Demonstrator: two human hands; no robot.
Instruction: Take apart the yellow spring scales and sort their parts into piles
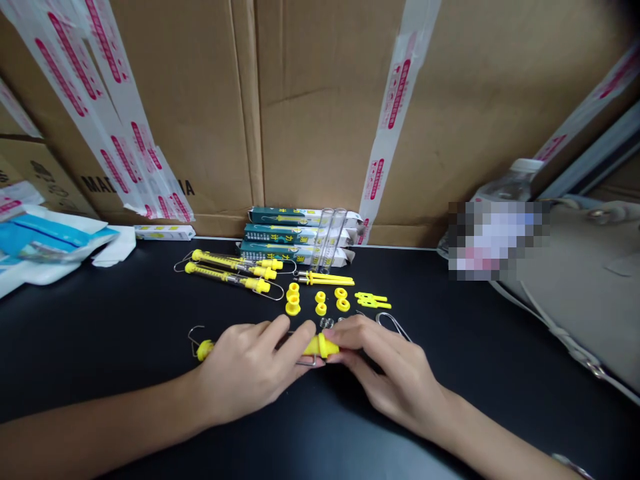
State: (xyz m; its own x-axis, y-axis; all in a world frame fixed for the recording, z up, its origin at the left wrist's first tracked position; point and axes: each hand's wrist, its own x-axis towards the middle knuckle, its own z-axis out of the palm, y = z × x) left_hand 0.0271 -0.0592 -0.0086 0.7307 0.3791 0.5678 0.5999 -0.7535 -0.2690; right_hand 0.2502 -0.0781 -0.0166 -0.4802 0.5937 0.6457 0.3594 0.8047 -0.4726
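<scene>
- Spring scale [315,345], yellow plastic, bent-wire hook at its far-left end — held lengthwise between both hands, near side of the loose parts.
- Left hand [255,363]: fingers curled around the barrel, presumably to steady it.
- Right hand [400,370]: thumb and fingertips pinching the flanged end, a grip suited to fine adjustment.
- Flanged caps [293,306], glossy, ring-shaped — grouped by kind, likely for easy picking.
- Clear tubes [331,240], smooth, slender, lying against printed card boxes [280,235].
</scene>
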